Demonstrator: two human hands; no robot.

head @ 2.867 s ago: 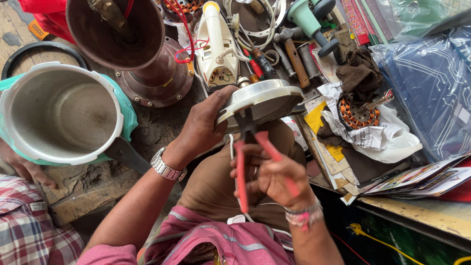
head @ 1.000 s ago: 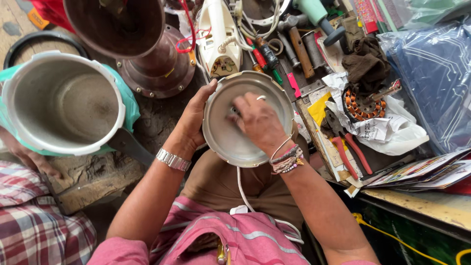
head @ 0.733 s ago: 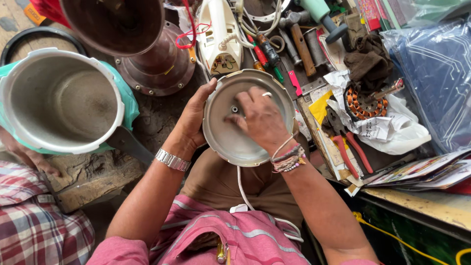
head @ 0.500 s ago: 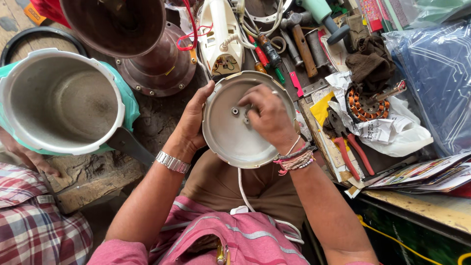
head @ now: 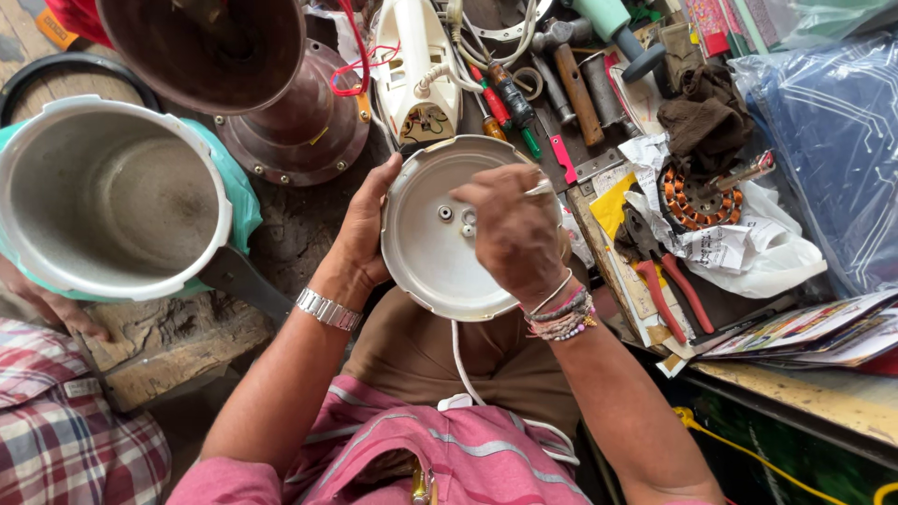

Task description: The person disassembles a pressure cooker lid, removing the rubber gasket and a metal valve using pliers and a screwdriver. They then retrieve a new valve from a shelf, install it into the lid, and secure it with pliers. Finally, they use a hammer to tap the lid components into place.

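Observation:
A round metal pressure-cooker lid (head: 426, 257) faces me with its inner side up, over my lap. My left hand (head: 360, 234) grips its left rim, a metal watch on that wrist. My right hand (head: 510, 234) lies over the lid's right half. Its curled fingertips pinch at a small fitting (head: 466, 223) near the centre holes. I cannot see exactly what the fingers hold. Red-handled pliers (head: 669, 290) lie on the bench to the right, away from both hands.
An open metal cooker pot (head: 112, 201) stands at left, another person's hand (head: 42, 309) under it. A brown metal funnel-shaped vessel (head: 243, 75), a white appliance (head: 416, 75), screwdrivers (head: 505, 103), a copper-wound coil (head: 692, 201), papers and a blue plastic bag (head: 823, 140) crowd the bench.
Earlier my right hand held the red-handled pliers under the tilted lid. Now the pliers lie on the bench, the lid faces up, and my right fingers have shifted over its centre.

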